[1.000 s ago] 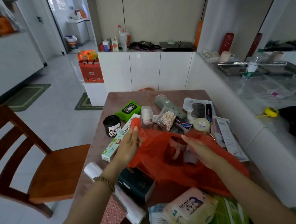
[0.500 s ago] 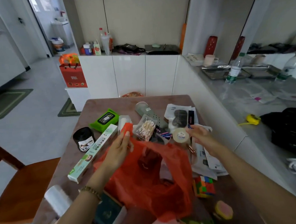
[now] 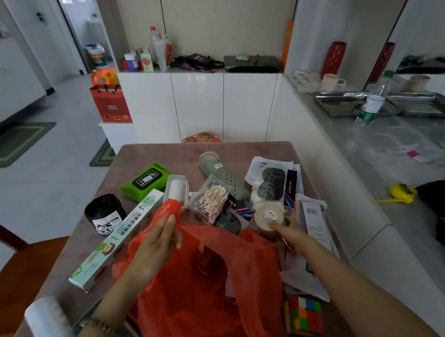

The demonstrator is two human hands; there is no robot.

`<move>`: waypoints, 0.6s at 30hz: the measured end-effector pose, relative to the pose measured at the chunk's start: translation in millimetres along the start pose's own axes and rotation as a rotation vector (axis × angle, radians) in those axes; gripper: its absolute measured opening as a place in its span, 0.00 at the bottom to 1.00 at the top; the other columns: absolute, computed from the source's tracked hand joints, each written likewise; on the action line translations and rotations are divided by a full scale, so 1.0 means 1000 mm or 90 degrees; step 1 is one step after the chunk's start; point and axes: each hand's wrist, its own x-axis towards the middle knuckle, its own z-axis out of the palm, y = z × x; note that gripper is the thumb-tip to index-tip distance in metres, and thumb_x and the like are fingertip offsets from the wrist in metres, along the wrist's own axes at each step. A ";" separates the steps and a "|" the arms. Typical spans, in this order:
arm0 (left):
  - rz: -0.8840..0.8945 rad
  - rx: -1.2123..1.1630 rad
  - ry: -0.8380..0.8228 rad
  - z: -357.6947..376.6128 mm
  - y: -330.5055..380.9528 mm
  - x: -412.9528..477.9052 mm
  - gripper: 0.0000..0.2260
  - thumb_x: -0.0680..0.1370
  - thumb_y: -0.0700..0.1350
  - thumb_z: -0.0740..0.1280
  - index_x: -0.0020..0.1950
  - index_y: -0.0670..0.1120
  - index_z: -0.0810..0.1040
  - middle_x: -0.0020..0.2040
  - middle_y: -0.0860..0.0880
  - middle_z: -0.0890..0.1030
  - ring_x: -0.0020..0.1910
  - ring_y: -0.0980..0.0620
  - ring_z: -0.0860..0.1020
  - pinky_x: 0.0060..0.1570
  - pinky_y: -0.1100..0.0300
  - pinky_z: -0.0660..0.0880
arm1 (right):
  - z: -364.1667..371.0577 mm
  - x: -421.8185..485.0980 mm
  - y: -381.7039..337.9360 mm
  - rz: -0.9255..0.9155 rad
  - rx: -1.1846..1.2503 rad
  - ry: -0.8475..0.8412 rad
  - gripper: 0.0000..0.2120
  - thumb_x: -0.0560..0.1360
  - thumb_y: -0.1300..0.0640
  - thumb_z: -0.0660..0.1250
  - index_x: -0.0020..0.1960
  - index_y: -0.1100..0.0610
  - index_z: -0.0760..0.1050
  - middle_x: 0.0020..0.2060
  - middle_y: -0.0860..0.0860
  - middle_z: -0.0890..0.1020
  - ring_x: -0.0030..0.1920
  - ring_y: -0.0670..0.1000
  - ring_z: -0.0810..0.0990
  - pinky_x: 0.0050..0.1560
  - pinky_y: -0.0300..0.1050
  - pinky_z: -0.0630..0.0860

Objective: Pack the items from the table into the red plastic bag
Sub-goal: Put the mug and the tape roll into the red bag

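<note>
Currently: left hand (image 3: 155,241) pinches the red plastic bag (image 3: 198,296) by its handle. Right hand (image 3: 291,233) touches the tape roll (image 3: 268,214) with its fingertips; grip unclear. Bag lies mid-table (image 3: 254,150), long axis near-to-far, mouth towards the far end.

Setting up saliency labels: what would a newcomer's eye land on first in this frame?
The crumpled red plastic bag fills the near centre of the brown table, its upper edge pinched by the left hand. Just right of it, the right hand reaches to a pale roll of tape amid scattered clutter. A multicoloured puzzle cube sits at the near right, and a bright green wipes pack lies at the far left.
</note>
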 end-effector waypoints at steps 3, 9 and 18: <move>-0.004 0.010 0.000 -0.001 -0.004 -0.001 0.21 0.82 0.48 0.51 0.35 0.38 0.70 0.21 0.53 0.70 0.20 0.59 0.63 0.23 0.72 0.62 | 0.004 -0.004 0.005 -0.006 0.046 0.015 0.24 0.75 0.55 0.68 0.69 0.55 0.66 0.61 0.57 0.76 0.46 0.54 0.79 0.31 0.43 0.77; -0.022 0.011 0.001 -0.011 -0.004 -0.006 0.22 0.82 0.51 0.51 0.35 0.39 0.71 0.22 0.53 0.69 0.20 0.59 0.63 0.23 0.70 0.62 | 0.007 -0.037 -0.015 -0.143 0.067 0.101 0.17 0.76 0.53 0.66 0.65 0.49 0.71 0.62 0.57 0.77 0.54 0.58 0.78 0.45 0.46 0.76; -0.047 -0.039 0.003 -0.059 0.001 -0.037 0.23 0.82 0.55 0.52 0.32 0.47 0.72 0.31 0.42 0.67 0.22 0.55 0.62 0.24 0.64 0.59 | 0.046 -0.190 -0.087 -0.258 0.096 -0.244 0.15 0.76 0.57 0.65 0.61 0.47 0.75 0.47 0.48 0.82 0.25 0.39 0.75 0.24 0.31 0.68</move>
